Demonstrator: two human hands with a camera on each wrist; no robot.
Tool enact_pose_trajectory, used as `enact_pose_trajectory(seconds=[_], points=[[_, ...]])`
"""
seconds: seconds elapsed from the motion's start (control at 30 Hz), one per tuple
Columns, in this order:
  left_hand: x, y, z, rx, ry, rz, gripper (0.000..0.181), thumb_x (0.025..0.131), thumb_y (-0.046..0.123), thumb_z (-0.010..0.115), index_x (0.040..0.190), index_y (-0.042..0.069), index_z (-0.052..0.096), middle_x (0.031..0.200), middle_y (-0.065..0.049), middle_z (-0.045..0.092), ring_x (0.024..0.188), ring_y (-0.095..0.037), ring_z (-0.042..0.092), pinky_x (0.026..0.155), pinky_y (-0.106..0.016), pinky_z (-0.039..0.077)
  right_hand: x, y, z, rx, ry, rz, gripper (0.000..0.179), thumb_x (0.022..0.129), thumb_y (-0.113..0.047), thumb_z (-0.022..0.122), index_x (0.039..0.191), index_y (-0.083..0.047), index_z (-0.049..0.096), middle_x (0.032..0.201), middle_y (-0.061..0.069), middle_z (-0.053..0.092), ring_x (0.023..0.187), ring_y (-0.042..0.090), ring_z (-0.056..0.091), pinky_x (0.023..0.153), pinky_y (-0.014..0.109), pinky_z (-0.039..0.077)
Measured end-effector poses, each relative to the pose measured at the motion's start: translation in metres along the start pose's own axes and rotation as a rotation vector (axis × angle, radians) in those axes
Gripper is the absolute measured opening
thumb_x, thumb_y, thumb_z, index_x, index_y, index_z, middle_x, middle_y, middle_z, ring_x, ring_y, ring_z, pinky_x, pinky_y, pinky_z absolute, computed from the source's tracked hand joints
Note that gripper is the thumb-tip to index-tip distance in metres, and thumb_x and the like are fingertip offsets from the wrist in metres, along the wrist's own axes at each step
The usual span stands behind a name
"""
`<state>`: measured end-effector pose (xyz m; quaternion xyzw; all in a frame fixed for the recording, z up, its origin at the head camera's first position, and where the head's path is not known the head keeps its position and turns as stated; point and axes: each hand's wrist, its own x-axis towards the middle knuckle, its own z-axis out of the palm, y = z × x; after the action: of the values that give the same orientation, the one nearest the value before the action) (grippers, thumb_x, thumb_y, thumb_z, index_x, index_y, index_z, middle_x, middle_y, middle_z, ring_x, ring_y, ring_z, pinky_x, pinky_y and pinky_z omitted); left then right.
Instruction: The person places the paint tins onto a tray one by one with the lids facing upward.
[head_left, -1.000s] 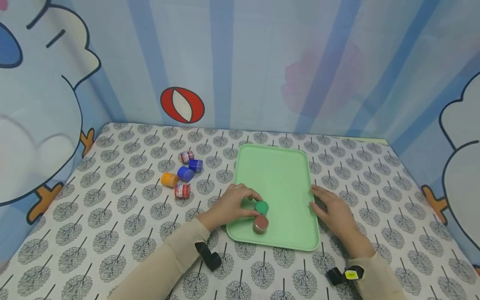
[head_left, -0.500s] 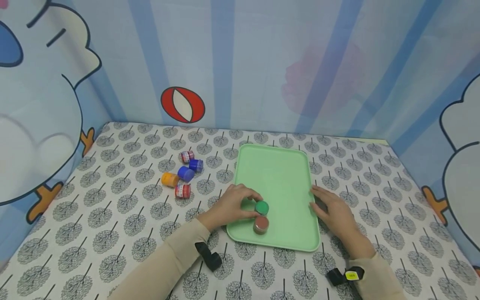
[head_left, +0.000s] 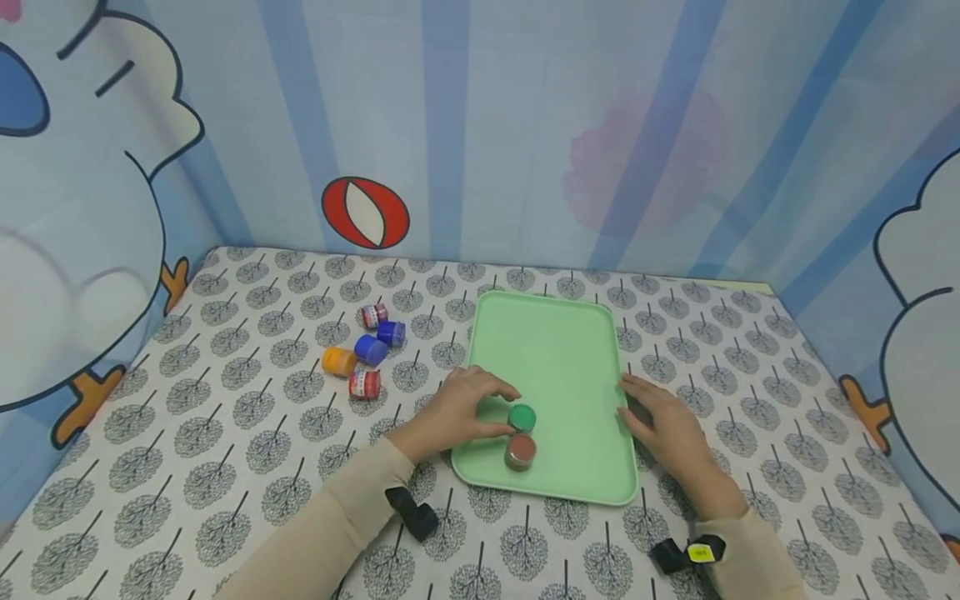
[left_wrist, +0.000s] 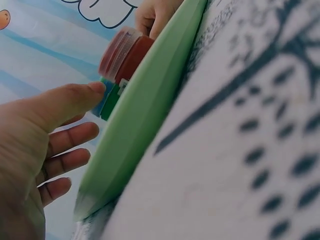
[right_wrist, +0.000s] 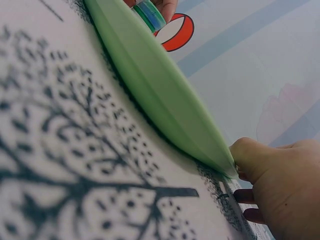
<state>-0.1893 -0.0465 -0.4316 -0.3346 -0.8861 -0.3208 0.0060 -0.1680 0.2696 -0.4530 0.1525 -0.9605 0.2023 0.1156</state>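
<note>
Two small paint jars stand upright near the front left corner of a light green tray (head_left: 570, 375). One has a green lid (head_left: 522, 417); the other, a brown jar (head_left: 521, 452), is right beside it toward the front. My left hand (head_left: 467, 410) reaches over the tray's left rim, with its thumb tip at the green jar and its index finger spread away from it. In the left wrist view the other fingers of the left hand (left_wrist: 50, 145) are loosely bent, holding nothing. My right hand (head_left: 670, 429) rests its fingertips and thumb against the tray's right rim.
Left of the tray, several more paint jars lie on the tree-patterned cloth: an orange jar (head_left: 339, 362), a red jar (head_left: 364, 384), blue jars (head_left: 371, 350) and a smaller red-and-white labelled jar (head_left: 373, 315). A printed curtain (head_left: 510, 125) stands behind the table.
My left index finger has moved back from the green-lidded jar, loosening the hold on it, and the jar stays on the tray. The right hand keeps its place at the rim.
</note>
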Motion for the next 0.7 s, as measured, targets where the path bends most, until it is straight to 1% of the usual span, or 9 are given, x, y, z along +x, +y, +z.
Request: enact_pose_trajectory(seconds=[0.2, 0.3, 0.43, 0.5, 0.7], points=[[0.0, 0.002, -0.007, 0.049, -0.002, 0.037, 0.045, 0.077, 0.033, 0.079, 0.116, 0.015, 0.067, 0.114, 0.003, 0.07, 0.108, -0.016, 0.058, 0.101, -0.041, 0.038, 0.0, 0.0, 0.001, 0.008, -0.006, 0.005, 0.044, 0.093, -0.02, 0.062, 0.132, -0.001, 0.055, 0.14, 0.017, 0.053, 0.127, 0.04, 0.049, 0.105, 0.056, 0.039], [-0.001, 0.004, -0.01, 0.086, -0.011, 0.043, 0.043, 0.077, 0.034, 0.078, 0.115, 0.015, 0.067, 0.114, 0.002, 0.07, 0.11, -0.017, 0.058, 0.103, -0.043, 0.038, 0.0, 0.0, 0.002, 0.005, -0.006, 0.007, 0.044, 0.093, -0.021, 0.062, 0.132, 0.0, 0.055, 0.14, 0.017, 0.053, 0.127, 0.04, 0.05, 0.105, 0.056, 0.039], [-0.004, 0.005, -0.016, 0.148, -0.015, 0.027, 0.036, 0.078, 0.034, 0.078, 0.108, 0.017, 0.068, 0.109, 0.003, 0.07, 0.109, -0.018, 0.058, 0.104, -0.044, 0.038, 0.001, 0.0, 0.003, 0.0, -0.009, 0.011, 0.044, 0.093, -0.021, 0.062, 0.132, -0.001, 0.055, 0.14, 0.017, 0.052, 0.127, 0.04, 0.049, 0.105, 0.056, 0.039], [-0.007, 0.005, -0.019, 0.164, -0.013, 0.013, 0.034, 0.078, 0.034, 0.078, 0.105, 0.017, 0.069, 0.107, 0.003, 0.07, 0.109, -0.018, 0.058, 0.104, -0.044, 0.038, 0.001, 0.0, 0.004, 0.0, -0.011, 0.011, 0.044, 0.093, -0.021, 0.062, 0.132, -0.001, 0.055, 0.141, 0.017, 0.052, 0.127, 0.04, 0.049, 0.106, 0.056, 0.039], [-0.012, 0.001, -0.026, 0.18, 0.006, 0.005, 0.033, 0.079, 0.033, 0.078, 0.106, 0.017, 0.068, 0.109, 0.002, 0.069, 0.113, -0.02, 0.057, 0.106, -0.045, 0.038, 0.001, 0.001, 0.002, -0.003, -0.007, 0.002, 0.044, 0.093, -0.021, 0.062, 0.132, -0.001, 0.055, 0.14, 0.017, 0.052, 0.127, 0.04, 0.05, 0.105, 0.056, 0.04]])
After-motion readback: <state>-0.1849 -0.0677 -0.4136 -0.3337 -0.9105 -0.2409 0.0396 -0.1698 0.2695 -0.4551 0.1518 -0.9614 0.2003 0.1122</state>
